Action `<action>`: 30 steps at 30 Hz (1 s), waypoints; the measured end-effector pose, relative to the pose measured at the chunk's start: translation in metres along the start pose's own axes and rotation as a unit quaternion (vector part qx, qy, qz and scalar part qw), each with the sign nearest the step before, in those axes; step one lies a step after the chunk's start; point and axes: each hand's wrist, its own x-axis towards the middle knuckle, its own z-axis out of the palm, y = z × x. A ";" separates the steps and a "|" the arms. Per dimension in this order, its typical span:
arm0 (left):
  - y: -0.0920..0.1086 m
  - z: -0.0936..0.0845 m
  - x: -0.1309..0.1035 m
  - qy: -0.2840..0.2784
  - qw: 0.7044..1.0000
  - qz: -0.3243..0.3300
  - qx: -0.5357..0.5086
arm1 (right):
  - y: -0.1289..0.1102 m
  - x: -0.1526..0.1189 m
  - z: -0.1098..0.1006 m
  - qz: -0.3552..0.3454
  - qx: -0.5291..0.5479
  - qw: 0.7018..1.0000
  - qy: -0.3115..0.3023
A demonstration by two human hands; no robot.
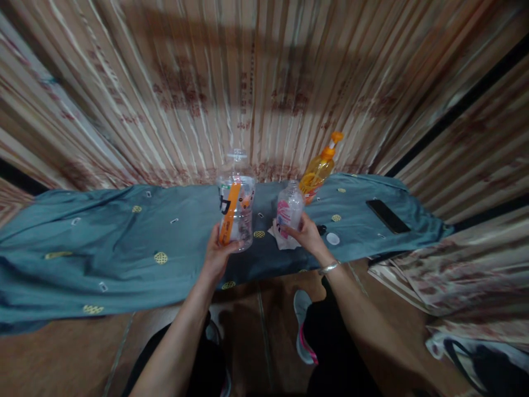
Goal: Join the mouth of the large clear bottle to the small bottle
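My left hand [221,248] is wrapped round the lower part of a large clear plastic bottle [244,212] with an orange and white label. No cap shows on its neck. In my right hand [303,231] is a smaller clear plastic bottle [291,207] with pink print, its top uncapped. A crumpled white tissue [285,242] lies under or just behind the small bottle. Right behind that bottle stands an orange pump bottle [316,176] of yellow liquid. Close to my right hand are a white round cap [333,239] and a small black object [321,229].
The blue-green cloth [185,231] with yellow pineapple prints covers a long, narrow table. A black phone [387,216] lies at its right. Patterned curtains [198,82] hang close behind and at both sides. Tiled floor and my shoes [303,325] show below the front edge.
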 end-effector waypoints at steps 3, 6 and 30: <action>0.003 -0.002 0.001 0.018 1.000 -0.007 -0.014 | 0.000 -0.001 -0.001 0.011 0.011 1.000 -0.003; 0.006 -0.006 0.002 0.036 0.999 -0.014 -0.027 | -0.002 0.000 -0.002 0.012 0.014 1.000 -0.010; 0.046 -0.029 -0.017 0.037 0.990 -0.051 -0.126 | -0.019 -0.004 -0.002 -0.001 -0.070 0.997 0.011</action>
